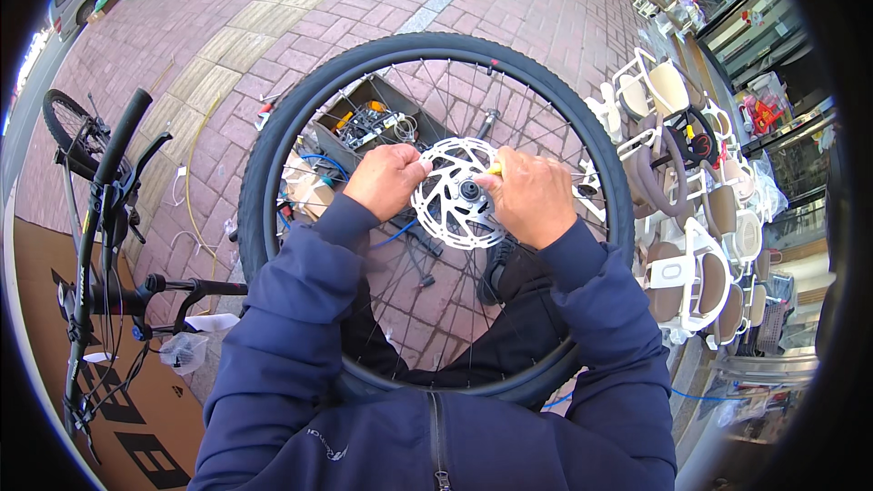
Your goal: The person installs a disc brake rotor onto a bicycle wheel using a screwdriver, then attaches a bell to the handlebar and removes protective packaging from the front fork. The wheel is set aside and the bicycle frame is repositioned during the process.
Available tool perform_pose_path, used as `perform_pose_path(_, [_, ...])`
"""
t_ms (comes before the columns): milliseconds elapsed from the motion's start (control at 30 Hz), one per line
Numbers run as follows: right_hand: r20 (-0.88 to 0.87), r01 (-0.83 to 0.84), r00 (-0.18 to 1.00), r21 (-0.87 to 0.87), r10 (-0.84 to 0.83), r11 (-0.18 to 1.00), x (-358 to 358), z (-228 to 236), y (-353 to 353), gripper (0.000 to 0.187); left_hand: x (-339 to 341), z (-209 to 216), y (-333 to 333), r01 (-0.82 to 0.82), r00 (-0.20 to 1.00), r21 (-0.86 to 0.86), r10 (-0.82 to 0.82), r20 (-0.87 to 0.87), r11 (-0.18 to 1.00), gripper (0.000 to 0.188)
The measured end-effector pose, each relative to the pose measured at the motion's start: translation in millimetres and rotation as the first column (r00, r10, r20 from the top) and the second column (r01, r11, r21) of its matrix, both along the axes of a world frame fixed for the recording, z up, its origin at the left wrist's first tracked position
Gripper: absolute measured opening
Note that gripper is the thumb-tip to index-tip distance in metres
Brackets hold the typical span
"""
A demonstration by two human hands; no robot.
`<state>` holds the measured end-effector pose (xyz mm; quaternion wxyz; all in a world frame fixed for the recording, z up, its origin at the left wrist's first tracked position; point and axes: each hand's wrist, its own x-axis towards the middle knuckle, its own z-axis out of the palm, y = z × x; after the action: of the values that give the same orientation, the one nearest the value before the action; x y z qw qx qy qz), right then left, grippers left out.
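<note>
The person's left hand (389, 184) is bunched up small, with its thumb and finger pinching the edge of a shiny metal disc (438, 204). The right hand (536, 198) is curled around a little yellow thing (495, 168). Only a bit pokes out, so its whole shape can't be told. The disc sits in the middle of the big bike wheel (435, 45), around the hub (469, 189). The wheel lies in front of the person's belly, above the legs.

The disc looks thin, hard and smooth. It could bend if pushed sideways, and greasy fingers would probably make it slippery, so the hub is a better place to hold. The wheel should feel stiff and a bit heavy, with a grippy rubber tire for two hands. The thin spokes are poor handles.

Farther out, a tool box (329, 144) sits on the bricks.
</note>
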<state>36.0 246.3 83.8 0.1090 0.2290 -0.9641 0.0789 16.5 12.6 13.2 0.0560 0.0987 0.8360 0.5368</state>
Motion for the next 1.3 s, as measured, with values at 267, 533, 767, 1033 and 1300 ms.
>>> perform_pose_path(267, [-0.099,-0.249,0.967,-0.137,0.236,0.959,-31,-4,11,0.033,-3,2,0,-0.001,0.999,0.017,0.000,0.055,1.000,0.029])
perform_pose_path(533, [-0.118,-0.333,0.943,-0.267,0.313,0.904,-54,-12,11,0.030,-2,0,-3,-0.005,1.000,0.016,0.005,0.008,1.000,0.030])
perform_pose_path(767, [-0.114,-0.268,0.963,-0.399,0.243,0.877,-52,-4,0,0.027,-4,-2,-3,-0.017,1.000,-0.022,0.017,-0.012,1.000,0.028])
perform_pose_path(1033, [0.046,-0.157,0.981,-0.400,0.191,0.903,-51,-19,-7,0.027,0,4,-3,-0.014,1.000,-0.025,0.015,0.024,1.000,0.029])
perform_pose_path(1300, [0.004,-0.161,0.985,-0.349,0.173,0.923,-52,-17,-4,0.029,-2,2,-3,-0.002,0.999,0.005,0.001,0.045,1.000,0.029])
